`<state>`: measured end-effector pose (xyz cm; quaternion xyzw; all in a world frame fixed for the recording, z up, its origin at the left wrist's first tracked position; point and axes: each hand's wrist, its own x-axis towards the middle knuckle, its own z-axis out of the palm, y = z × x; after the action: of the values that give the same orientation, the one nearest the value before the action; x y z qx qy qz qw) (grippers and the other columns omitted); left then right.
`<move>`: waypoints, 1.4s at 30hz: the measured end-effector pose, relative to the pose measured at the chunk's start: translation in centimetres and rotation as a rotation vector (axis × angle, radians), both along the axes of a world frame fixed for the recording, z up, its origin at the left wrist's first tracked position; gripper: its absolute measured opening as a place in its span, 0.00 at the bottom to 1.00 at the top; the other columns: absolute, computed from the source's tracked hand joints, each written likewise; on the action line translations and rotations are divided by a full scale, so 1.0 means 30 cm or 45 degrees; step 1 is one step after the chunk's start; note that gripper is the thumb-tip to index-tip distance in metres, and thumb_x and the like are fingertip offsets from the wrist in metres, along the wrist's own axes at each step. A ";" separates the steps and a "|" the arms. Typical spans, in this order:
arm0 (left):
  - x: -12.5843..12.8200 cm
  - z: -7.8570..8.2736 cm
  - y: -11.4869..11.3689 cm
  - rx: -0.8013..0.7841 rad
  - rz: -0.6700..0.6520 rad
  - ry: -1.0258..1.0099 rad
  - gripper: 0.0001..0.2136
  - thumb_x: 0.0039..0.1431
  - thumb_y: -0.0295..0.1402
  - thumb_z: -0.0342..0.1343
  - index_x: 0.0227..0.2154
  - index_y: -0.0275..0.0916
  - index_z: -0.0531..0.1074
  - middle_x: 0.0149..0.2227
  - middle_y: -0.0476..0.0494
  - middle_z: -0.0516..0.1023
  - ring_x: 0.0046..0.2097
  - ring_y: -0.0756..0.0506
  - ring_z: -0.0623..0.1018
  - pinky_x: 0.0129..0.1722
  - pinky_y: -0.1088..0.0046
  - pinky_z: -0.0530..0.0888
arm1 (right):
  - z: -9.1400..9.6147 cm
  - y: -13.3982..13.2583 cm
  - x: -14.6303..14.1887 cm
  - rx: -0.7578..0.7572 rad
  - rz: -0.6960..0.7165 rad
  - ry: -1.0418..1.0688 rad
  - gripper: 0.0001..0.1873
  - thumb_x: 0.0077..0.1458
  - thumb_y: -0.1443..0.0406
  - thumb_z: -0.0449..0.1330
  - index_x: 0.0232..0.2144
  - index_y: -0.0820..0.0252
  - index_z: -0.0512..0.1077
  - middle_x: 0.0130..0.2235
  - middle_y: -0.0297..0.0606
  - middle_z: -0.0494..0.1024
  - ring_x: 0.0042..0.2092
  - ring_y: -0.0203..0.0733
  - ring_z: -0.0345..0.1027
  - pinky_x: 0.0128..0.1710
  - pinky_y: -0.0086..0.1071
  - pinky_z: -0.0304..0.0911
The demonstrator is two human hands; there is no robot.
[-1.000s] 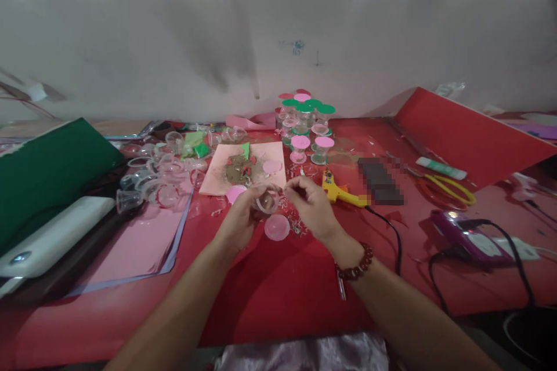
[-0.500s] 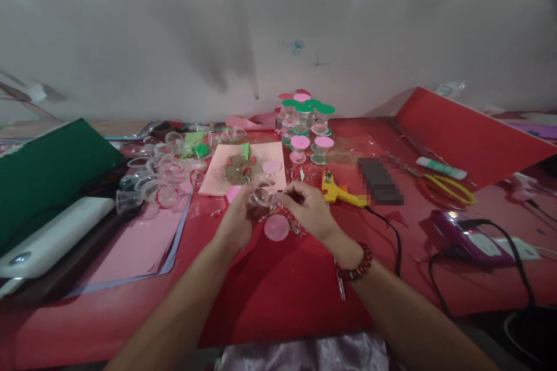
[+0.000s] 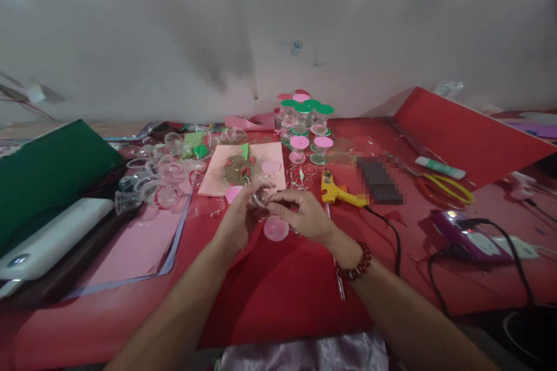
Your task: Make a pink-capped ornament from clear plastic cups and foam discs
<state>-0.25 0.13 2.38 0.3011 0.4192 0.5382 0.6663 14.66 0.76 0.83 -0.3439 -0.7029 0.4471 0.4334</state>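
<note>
My left hand [image 3: 237, 214] is closed around a clear plastic cup [image 3: 259, 197], its rim facing partly toward me. The fingers of my right hand [image 3: 300, 214] are pinched together at the cup's right side; whether they hold something small there is hidden. A pink-topped clear cup or disc [image 3: 276, 228] rests on the red table just below my hands. Behind them lies a peach paper sheet [image 3: 213, 177] with a brown glue-stained patch, paper scraps and a pink disc [image 3: 271, 167] on it. A yellow glue gun [image 3: 343, 195] lies to the right of my right hand.
Stacked cups with pink and green discs [image 3: 304, 127] stand at the back. Loose clear cups [image 3: 161, 177] are heaped at left, beside pink paper sheets [image 3: 134, 243] and a white device [image 3: 56, 237]. Yellow-handled scissors [image 3: 450, 187], a glue stick [image 3: 440, 167] and a purple power box [image 3: 470, 237] are at right.
My right hand has shifted slightly left and down, its fingers closer against the cup. The cup has turned a little in my left hand.
</note>
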 end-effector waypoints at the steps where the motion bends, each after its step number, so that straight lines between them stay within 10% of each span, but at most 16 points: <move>1: 0.000 0.000 0.001 0.002 0.002 0.003 0.10 0.45 0.37 0.60 0.30 0.38 0.76 0.24 0.51 0.73 0.26 0.52 0.72 0.26 0.78 0.69 | -0.001 0.000 0.000 -0.002 0.005 0.002 0.09 0.56 0.62 0.60 0.35 0.58 0.80 0.35 0.36 0.82 0.36 0.39 0.74 0.36 0.30 0.67; 42: 0.006 -0.012 0.016 -0.112 0.023 0.017 0.10 0.41 0.37 0.61 0.27 0.38 0.73 0.23 0.52 0.76 0.24 0.52 0.73 0.24 0.78 0.68 | -0.025 0.009 -0.006 0.061 -0.071 -0.088 0.10 0.55 0.67 0.57 0.33 0.63 0.80 0.31 0.37 0.79 0.31 0.35 0.67 0.31 0.26 0.60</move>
<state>-0.07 0.60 2.02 0.2713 0.4497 0.5232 0.6712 14.50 1.02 0.08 -0.3682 -0.7180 0.4057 0.4292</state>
